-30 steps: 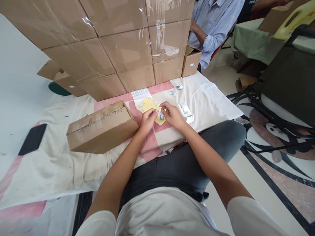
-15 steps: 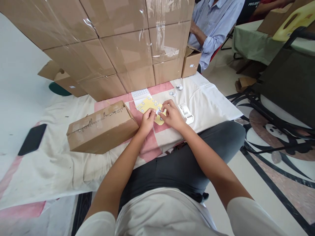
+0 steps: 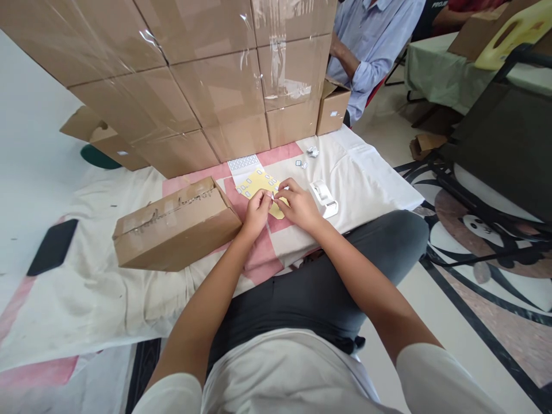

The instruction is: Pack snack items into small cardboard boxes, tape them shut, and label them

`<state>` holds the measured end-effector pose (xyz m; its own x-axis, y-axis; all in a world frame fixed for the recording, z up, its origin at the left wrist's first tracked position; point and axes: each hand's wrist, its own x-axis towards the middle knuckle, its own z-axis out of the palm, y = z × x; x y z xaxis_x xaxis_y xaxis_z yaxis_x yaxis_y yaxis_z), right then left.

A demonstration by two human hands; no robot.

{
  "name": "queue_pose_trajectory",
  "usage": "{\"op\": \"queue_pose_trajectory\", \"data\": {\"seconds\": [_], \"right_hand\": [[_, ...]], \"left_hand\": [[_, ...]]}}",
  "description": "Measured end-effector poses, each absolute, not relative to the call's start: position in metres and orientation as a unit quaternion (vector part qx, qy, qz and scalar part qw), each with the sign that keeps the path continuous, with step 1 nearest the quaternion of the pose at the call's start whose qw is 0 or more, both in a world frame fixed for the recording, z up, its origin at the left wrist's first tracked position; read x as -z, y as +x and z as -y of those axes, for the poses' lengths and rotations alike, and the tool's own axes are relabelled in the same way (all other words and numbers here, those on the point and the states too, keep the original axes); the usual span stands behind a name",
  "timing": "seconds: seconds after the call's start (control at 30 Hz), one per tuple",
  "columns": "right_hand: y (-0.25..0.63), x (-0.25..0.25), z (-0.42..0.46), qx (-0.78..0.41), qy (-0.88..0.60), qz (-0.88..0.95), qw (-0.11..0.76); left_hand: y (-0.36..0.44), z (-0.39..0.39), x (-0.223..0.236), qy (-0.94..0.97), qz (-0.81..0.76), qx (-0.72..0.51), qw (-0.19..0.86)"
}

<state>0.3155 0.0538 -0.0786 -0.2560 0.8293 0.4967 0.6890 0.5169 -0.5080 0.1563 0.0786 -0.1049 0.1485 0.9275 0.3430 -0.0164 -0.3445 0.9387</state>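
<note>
My left hand [image 3: 257, 211] and my right hand [image 3: 298, 202] meet above a yellow sheet [image 3: 252, 184]. A small white piece [image 3: 272, 196] shows between their fingertips, with both hands pinching it; its exact kind is too small to make out. Several small white, dark-edged labels lie on the sheet, part of which my hands cover. Right of my right hand stands a white tape dispenser [image 3: 324, 199]. Behind the sheet lies a white strip printed with rows of small outlines [image 3: 243, 163].
A closed cardboard box [image 3: 176, 227] lies left of my hands. Stacked, tape-wrapped cartons [image 3: 219, 86] wall off the table's back. Small square pieces [image 3: 298, 163] and a crumpled scrap [image 3: 313, 152] lie at the right. A black phone-like slab [image 3: 52, 247] is far left. Another person [image 3: 371, 52] sits beyond.
The white piece, broader between my hands half a second ago, now shows only as a small bit at the fingertips. My right fingers have drawn closer to my left. The view shifted slightly.
</note>
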Motion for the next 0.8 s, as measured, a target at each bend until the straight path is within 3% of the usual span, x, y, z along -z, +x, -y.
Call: {"op": "queue_pose_trajectory", "data": {"seconds": [0.43, 0.8], "right_hand": [[0.3150, 0.0756, -0.0498, -0.083, -0.460, 0.796, 0.386], [0.3096, 0.0754, -0.0533, -0.197, -0.447, 0.716, 0.499]], "left_hand": [[0.1545, -0.0760, 0.1023, 0.601, -0.350, -0.547, 0.466], [0.1573, -0.0756, 0.1074, 0.605, -0.357, -0.553, 0.449]]}}
